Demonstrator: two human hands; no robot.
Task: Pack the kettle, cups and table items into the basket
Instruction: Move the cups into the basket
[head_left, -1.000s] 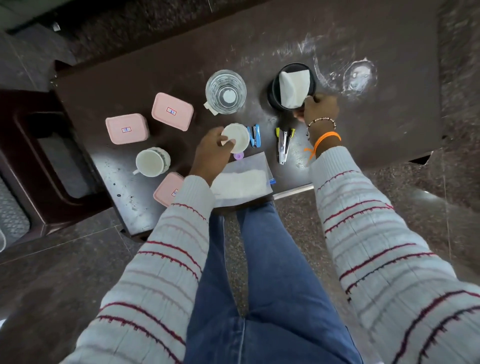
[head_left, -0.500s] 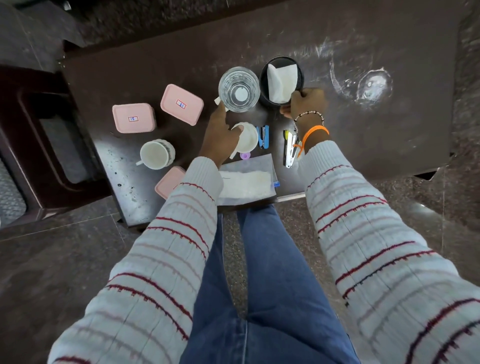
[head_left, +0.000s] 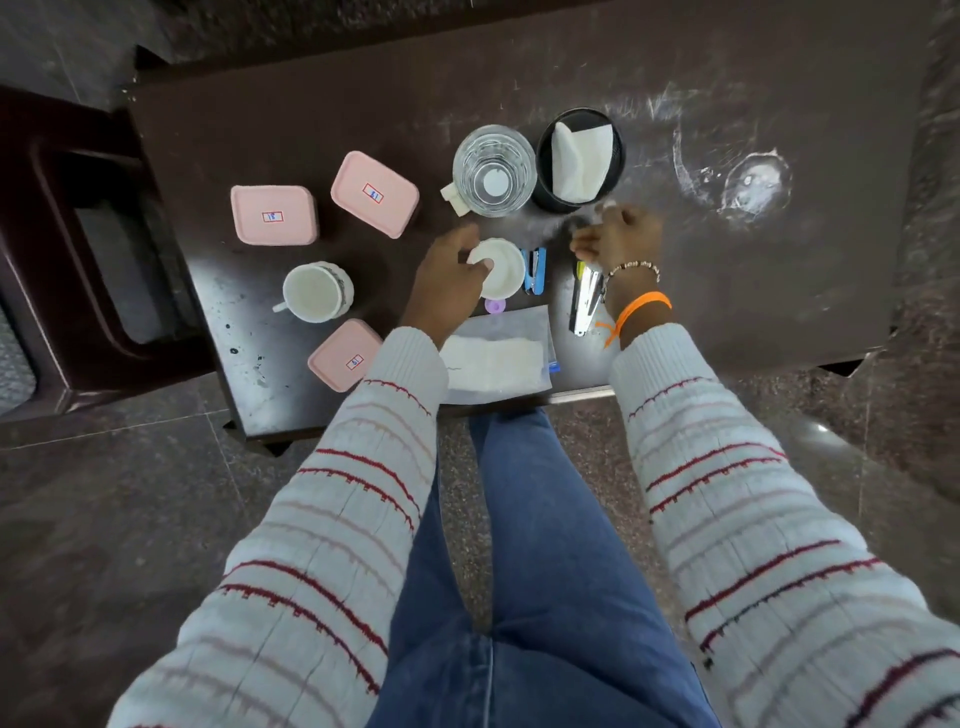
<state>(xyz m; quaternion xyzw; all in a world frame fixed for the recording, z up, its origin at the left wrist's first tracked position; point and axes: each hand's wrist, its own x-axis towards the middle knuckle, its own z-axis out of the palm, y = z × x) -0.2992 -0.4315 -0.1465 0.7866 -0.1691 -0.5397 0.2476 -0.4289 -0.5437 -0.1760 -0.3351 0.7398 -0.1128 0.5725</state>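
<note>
Left hand (head_left: 449, 283) has its thumb and fingers curled round the rim of a small white cup (head_left: 500, 269), gripping it on the dark table (head_left: 779, 291). Right hand (head_left: 621, 239) is motion-blurred just near of the black holder (head_left: 545, 171), fingers bent, can't tell if it grips anything. Glass kettle (head_left: 493, 169) stands just far of the cup, touching neither hand.

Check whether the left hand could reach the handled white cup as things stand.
Probably yes: the left hand grips a small white cup, but bare table lies between it and the handled white cup; it would need to let go first.
</note>
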